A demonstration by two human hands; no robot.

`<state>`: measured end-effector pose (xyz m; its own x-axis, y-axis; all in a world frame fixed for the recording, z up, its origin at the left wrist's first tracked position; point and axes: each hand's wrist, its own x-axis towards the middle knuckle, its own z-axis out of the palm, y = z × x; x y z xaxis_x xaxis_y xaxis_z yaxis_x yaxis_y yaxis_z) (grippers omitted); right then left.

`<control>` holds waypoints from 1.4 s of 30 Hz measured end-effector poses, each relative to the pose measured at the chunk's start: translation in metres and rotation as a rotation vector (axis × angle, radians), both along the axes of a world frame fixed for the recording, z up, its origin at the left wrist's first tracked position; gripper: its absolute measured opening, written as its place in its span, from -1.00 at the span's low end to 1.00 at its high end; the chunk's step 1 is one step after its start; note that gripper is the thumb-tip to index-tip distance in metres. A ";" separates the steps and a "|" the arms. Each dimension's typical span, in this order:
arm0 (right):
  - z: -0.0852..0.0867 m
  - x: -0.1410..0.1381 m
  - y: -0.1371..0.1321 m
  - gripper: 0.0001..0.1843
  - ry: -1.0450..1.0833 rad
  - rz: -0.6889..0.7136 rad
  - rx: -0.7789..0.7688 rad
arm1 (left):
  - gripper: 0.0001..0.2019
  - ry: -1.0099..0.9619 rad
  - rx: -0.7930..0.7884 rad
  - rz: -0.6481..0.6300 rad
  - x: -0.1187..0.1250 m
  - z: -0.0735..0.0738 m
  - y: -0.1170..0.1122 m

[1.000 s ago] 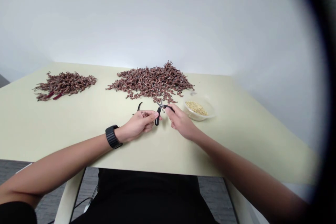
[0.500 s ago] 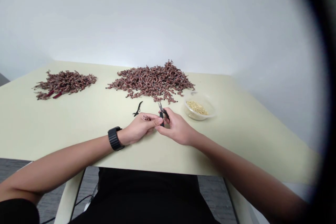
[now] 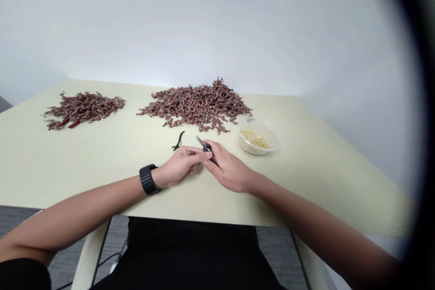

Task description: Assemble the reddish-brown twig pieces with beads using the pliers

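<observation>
My right hand [image 3: 228,168] is closed around small black-handled pliers [image 3: 205,147], whose metal tips point up and left. My left hand [image 3: 180,165], with a black watch [image 3: 148,179] on its wrist, pinches a tiny brown piece [image 3: 188,150] right beside the plier tips. Both hands meet just above the pale yellow table [image 3: 102,163]. A small dark curved piece [image 3: 178,140] lies on the table just beyond my left hand.
A big heap of small reddish-brown pieces [image 3: 199,104] lies at the back centre, and a smaller heap [image 3: 83,107] at the back left. A clear bowl of tiny golden bits [image 3: 257,141] stands right of my hands. A white wall rises behind the table.
My right hand has drawn the pliers in from near the big heap toward my left hand and regripped them, and the tips now sit beside my left fingertips.
</observation>
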<state>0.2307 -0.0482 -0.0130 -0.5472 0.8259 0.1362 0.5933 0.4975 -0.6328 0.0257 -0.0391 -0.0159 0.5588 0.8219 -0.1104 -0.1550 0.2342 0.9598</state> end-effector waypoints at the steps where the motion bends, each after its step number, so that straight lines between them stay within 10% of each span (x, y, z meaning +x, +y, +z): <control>1: 0.000 0.001 0.001 -0.34 -0.001 0.010 -0.004 | -0.59 -0.002 -0.010 -0.006 0.000 0.000 0.000; 28: -0.002 -0.002 0.003 -0.58 0.045 -0.014 -0.016 | -0.54 0.174 0.139 -0.014 -0.003 0.003 -0.001; 42: 0.013 0.011 0.016 -0.73 0.116 -0.176 0.133 | -0.74 -0.053 -0.074 -0.011 -0.007 0.006 0.003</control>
